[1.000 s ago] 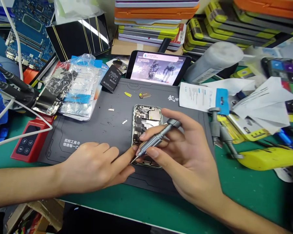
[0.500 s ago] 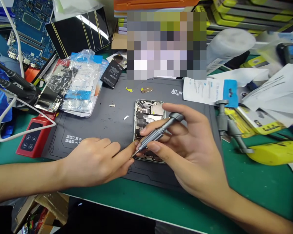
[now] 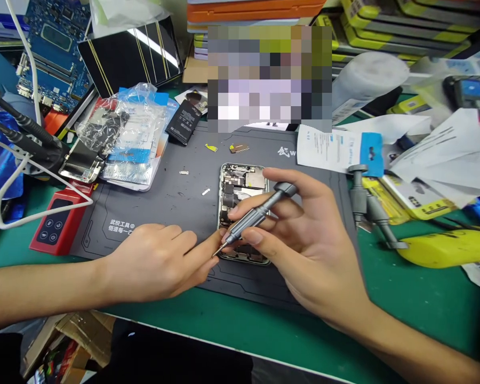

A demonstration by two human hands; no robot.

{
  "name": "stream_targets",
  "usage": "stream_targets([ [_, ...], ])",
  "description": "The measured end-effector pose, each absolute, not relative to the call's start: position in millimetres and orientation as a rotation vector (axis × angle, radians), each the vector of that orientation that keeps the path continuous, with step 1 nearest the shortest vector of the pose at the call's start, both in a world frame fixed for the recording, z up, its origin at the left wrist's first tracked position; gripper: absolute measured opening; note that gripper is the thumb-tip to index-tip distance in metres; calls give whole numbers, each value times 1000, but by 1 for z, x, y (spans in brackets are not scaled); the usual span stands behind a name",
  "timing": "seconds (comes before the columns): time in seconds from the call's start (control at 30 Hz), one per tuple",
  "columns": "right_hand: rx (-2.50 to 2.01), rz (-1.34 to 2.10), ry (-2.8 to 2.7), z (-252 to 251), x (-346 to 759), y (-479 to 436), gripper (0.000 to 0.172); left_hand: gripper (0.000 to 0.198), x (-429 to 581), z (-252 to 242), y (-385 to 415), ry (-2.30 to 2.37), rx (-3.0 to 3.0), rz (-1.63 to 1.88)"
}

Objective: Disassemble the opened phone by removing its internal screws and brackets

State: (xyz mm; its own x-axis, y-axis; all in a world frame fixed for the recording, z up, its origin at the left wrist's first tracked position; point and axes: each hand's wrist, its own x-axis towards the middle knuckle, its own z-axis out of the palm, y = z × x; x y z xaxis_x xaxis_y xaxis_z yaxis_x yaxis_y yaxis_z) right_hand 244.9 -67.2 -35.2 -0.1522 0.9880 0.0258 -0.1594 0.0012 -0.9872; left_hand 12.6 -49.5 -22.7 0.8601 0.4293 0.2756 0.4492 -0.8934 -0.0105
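Across the green table (image 3: 408, 298) lies a wide grey mat (image 3: 176, 205), with two bare hands working over its middle. The right hand (image 3: 310, 234) comes in from one side, palm turned inward; the left hand (image 3: 160, 261) comes from the other, knuckles up and fingers curled. Between them, flat on the mat, sits an opened phone (image 3: 240, 184), its insides showing and its lower part largely covered by the right hand. A red box (image 3: 58, 218) with buttons rests near the mat's left end. The grey screwdriver (image 3: 246, 221) is gripped between the right thumb and fingers, slanting so its tip meets the left fingertips by the phone's lower left edge. From here I can't tell whether those fingertips pinch anything. A black battery (image 3: 183, 122) lies farther back, and near the phone are two tiny metal strips (image 3: 205, 191).
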Motion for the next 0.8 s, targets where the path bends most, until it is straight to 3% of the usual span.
stream_targets([
  [0.8,-1008,1315,-1252,-35,246,-69,50,34,12,-22,-49,-693,-2962,-429],
])
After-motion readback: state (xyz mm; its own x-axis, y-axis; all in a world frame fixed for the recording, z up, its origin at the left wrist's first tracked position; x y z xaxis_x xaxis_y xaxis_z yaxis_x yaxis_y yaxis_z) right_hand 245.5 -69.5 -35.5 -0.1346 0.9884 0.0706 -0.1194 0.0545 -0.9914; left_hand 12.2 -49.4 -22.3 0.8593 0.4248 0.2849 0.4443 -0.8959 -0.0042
